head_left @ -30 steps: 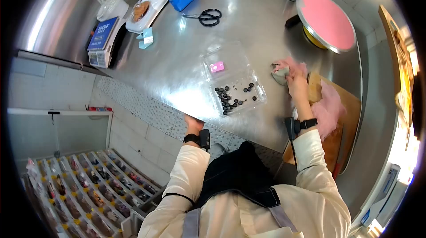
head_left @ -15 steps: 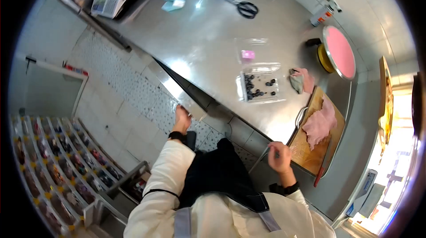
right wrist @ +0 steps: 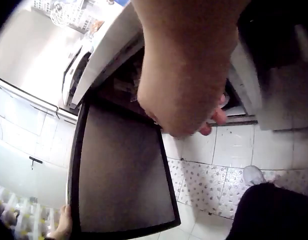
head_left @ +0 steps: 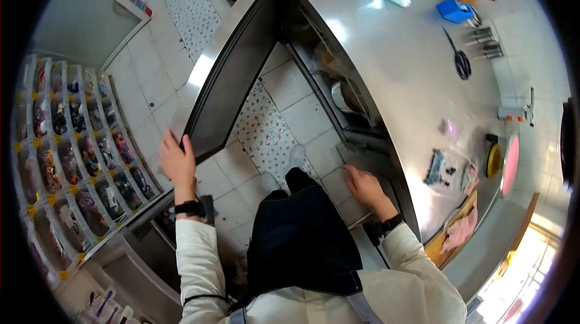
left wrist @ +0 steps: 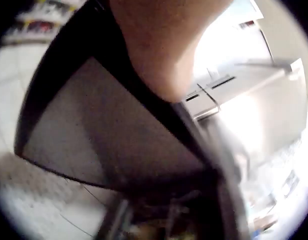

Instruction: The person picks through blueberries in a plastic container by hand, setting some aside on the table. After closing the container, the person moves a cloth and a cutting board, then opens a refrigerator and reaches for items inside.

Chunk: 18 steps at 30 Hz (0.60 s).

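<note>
Tiled floor (head_left: 154,73), door (head_left: 232,73) jutting lengthwise off counter (head_left: 411,82), left hand (head_left: 176,161) gripping its end, right hand (head_left: 362,186) relaxed

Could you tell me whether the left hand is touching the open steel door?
Touching: in the head view, the left hand grips the outer edge of the dark-framed steel door.

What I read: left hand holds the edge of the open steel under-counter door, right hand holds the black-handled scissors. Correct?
No. In the head view the right hand holds nothing and reaches below the steel counter; the black-handled scissors lie on top of it. The left hand does hold the edge of the open steel under-counter door.
</note>
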Available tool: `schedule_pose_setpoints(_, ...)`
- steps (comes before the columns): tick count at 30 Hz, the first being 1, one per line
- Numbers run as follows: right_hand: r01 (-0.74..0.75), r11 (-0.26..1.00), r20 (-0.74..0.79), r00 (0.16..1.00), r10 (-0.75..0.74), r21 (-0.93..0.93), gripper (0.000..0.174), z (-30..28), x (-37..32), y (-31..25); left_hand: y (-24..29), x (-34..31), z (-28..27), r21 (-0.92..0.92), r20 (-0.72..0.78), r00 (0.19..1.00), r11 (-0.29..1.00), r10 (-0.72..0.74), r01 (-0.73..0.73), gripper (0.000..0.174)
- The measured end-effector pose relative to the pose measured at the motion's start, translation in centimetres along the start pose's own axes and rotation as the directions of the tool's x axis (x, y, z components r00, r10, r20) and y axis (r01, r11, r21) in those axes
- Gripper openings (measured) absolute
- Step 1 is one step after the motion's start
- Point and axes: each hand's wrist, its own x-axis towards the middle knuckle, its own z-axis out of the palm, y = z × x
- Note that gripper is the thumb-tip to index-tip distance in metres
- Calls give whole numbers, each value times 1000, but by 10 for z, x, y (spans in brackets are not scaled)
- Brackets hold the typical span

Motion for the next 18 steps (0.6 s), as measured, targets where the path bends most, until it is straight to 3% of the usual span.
schedule_pose_setpoints(2,15,998,64,998,-11,-61,35,7,53,15,-8,17,1,114,-82,995,992,66,-56,54)
schedule_pose_setpoints(5,-100,994,157,982,106,-43,34,35,103,35,-39,29,10,140,-127,983,983,132,-114,53)
schedule_pose_setpoints(7,59,994,21,998,-57,-92,30,59,130,58,-55,40,13,265,-225,929,936,294,-232,52)
schedule_pose_setpoints(11,98,995,-138,985,-100,-19,23,86,196,86,-104,70,20,295,-261,913,927,313,-233,46)
schedule_pose_setpoints(13,95,993,-253,961,-111,-76,20,100,226,102,-122,86,22,292,-305,914,940,267,-178,48)
schedule_pose_setpoints(15,156,976,-465,861,-208,-148,18,102,251,112,-176,113,26,224,-306,913,953,269,-206,60)
schedule_pose_setpoints(16,149,972,-533,816,-224,-180,18,105,263,119,-163,125,23,467,-436,829,876,350,-124,41)
schedule_pose_setpoints(17,126,972,-564,796,-219,-200,18,106,277,126,-148,131,21,652,-536,717,758,445,17,32)
schedule_pose_setpoints(18,152,957,-649,707,-281,-248,19,108,286,133,-146,140,21,627,-557,721,778,412,39,36)
